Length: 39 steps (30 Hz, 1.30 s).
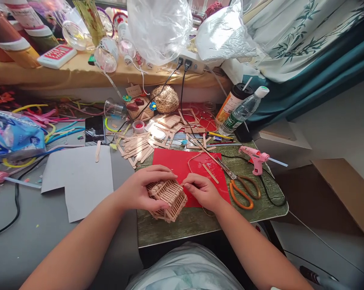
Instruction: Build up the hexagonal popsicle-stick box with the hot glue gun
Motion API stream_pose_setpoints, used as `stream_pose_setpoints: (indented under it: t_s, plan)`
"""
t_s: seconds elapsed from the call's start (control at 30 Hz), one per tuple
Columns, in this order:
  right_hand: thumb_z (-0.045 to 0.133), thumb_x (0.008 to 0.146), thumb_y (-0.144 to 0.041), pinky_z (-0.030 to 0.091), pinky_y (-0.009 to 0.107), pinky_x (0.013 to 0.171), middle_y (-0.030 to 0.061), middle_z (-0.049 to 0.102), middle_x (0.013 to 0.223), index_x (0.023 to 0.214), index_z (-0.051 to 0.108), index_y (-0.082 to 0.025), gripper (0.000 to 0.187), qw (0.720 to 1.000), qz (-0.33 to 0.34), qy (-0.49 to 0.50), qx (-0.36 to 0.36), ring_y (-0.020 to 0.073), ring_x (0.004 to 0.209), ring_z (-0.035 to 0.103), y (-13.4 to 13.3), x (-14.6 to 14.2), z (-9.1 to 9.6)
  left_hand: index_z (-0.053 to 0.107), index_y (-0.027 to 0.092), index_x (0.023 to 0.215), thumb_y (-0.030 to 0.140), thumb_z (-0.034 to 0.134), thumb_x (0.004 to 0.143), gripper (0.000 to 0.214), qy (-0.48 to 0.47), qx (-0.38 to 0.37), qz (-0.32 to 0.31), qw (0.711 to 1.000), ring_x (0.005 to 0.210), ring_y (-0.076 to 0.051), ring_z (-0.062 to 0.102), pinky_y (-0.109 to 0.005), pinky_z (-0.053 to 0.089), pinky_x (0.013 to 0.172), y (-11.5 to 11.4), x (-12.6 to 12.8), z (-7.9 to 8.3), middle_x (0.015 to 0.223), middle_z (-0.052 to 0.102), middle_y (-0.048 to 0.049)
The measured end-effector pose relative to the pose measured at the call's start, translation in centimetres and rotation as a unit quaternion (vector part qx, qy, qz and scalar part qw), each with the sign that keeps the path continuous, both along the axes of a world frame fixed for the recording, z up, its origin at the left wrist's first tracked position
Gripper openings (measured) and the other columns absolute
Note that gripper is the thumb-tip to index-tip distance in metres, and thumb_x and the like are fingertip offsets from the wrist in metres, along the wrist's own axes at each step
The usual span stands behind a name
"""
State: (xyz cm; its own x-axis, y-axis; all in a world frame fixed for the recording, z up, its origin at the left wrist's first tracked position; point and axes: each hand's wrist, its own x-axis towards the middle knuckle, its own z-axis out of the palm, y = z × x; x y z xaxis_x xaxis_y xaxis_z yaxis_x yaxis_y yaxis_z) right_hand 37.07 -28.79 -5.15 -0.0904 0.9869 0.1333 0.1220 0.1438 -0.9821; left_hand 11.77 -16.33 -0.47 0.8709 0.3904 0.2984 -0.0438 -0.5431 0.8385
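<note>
My left hand [153,187] grips a small basket-like piece built of stacked wooden craft sticks [171,199], tilted above the table's front edge. Thumb and fingers wrap its left side and top. At its right upper corner, my right hand [203,191] is closed in a pinch on a thin tan cord. A loop of this cord [189,162] lies on the red sheet [166,159] beyond, and more shows under the right wrist. The pinched end is mostly hidden by my fingers. A single craft stick [210,173] rests on the sheet just past my right hand.
Orange-handled scissors [241,183] and a pink glue gun [256,159] lie on the right. Behind are loose craft sticks [139,146], a twine ball [165,99] and a water bottle [244,110]. Grey card [79,173] and a phone [94,129] lie left. Black cables cross the table.
</note>
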Motion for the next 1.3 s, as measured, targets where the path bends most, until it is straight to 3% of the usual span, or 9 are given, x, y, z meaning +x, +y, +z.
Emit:
stream_pose_setpoints:
  t_s: [0.3,0.47,0.6,0.8,0.97,1.13,1.3]
  plan:
    - [0.061,0.107,-0.04,0.057,0.034,0.084,0.0064,0.078,0.099,0.108,0.08,-0.024,0.024,0.997,-0.071,-0.038,0.004,0.0202,0.092,0.071,0.6,-1.6,-0.2,0.078,0.026,0.13,0.06,0.088,0.076,0.064,0.01,-0.163,0.126,0.979,0.121,-0.034,0.068,-0.042,0.054,0.107,1.6,-0.4,-2.0,0.132,0.073,-0.0129]
    - [0.06,0.107,-0.034,0.058,0.035,0.087,0.0073,0.081,0.103,0.114,0.081,-0.025,0.023,0.997,-0.071,-0.028,0.017,0.0211,0.096,0.075,0.5,-2.2,0.6,0.076,0.023,0.133,0.061,0.09,0.072,0.072,-0.034,-0.344,0.175,0.922,0.109,-0.034,0.074,-0.039,0.061,0.093,1.3,-0.4,-2.6,0.122,0.078,-0.0144]
    - [0.06,0.107,-0.029,0.057,0.033,0.081,0.0071,0.08,0.098,0.116,0.081,-0.025,0.023,0.993,-0.094,-0.059,0.036,0.0201,0.09,0.074,0.2,-2.5,1.4,0.078,0.021,0.129,0.056,0.094,0.067,0.072,-0.068,-0.434,0.196,0.877,0.098,-0.03,0.077,-0.036,0.063,0.086,1.0,0.1,-2.2,0.115,0.08,-0.0122]
    - [0.055,0.107,-0.023,0.057,0.032,0.079,0.0067,0.078,0.098,0.123,0.078,-0.025,0.028,0.988,-0.101,-0.104,0.06,0.0196,0.089,0.073,0.1,-3.0,1.6,0.079,0.015,0.125,0.054,0.092,0.067,0.072,-0.098,-0.476,0.236,0.842,0.095,-0.032,0.079,-0.037,0.063,0.082,1.5,0.7,-2.1,0.113,0.081,-0.0153]
    - [0.054,0.108,-0.024,0.055,0.032,0.076,0.0058,0.074,0.092,0.122,0.078,-0.025,0.028,0.986,-0.111,-0.119,0.046,0.0195,0.084,0.07,0.2,-3.8,1.3,0.074,0.015,0.13,0.051,0.083,0.08,0.062,-0.119,-0.501,0.248,0.821,0.104,-0.032,0.078,-0.04,0.064,0.091,1.9,1.0,-2.5,0.118,0.081,-0.0139]
    - [0.052,0.108,-0.023,0.051,0.032,0.072,0.0052,0.071,0.088,0.12,0.077,-0.026,0.028,0.981,-0.095,-0.164,0.038,0.0202,0.082,0.068,0.5,-4.2,0.8,0.072,0.016,0.131,0.052,0.078,0.086,0.058,-0.124,-0.547,0.264,0.784,0.099,-0.034,0.08,-0.042,0.066,0.086,1.8,1.3,-2.9,0.114,0.082,-0.0123]
    - [0.05,0.109,-0.023,0.052,0.034,0.076,0.0072,0.072,0.091,0.118,0.077,-0.024,0.028,0.976,-0.091,-0.191,0.04,0.0222,0.086,0.069,0.7,-4.5,0.1,0.073,0.015,0.129,0.055,0.077,0.087,0.057,-0.117,-0.553,0.261,0.782,0.097,-0.036,0.08,-0.044,0.067,0.085,1.8,1.3,-2.9,0.109,0.082,-0.0131]
